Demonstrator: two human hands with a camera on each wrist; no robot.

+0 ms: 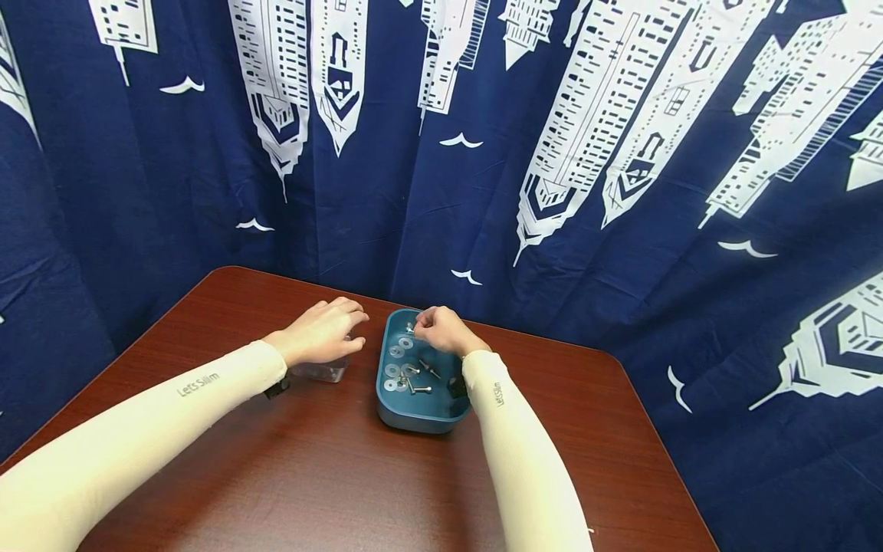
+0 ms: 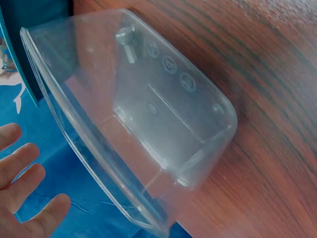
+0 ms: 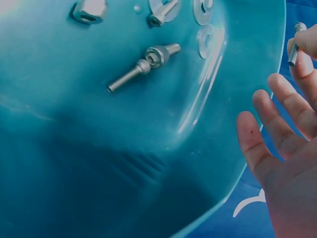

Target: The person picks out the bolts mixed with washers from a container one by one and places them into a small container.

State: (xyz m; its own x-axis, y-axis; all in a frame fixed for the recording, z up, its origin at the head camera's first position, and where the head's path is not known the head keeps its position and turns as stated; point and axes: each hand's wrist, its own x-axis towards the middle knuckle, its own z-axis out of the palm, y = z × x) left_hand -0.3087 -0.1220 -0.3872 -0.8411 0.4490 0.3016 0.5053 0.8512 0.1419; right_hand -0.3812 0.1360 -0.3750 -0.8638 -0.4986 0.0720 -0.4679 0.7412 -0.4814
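In right hand (image 1: pixel 444 331), half-hidden bolt (image 3: pixel 293 54)

A person's left arm (image 1: pixel 131 441), in a long cream sleeve (image 1: pixel 234 376) with dark lettering, reaches in from the lower left; the right arm (image 1: pixel 527 452), likewise clad, stretches up from the lower right. The bare left hand (image 1: pixel 323 333) hangs with fingers relaxed, thumb apart, while the bare right hand (image 1: pixel 447 333) holds thumb and forefinger in a pinch, other fingers loosely extended.
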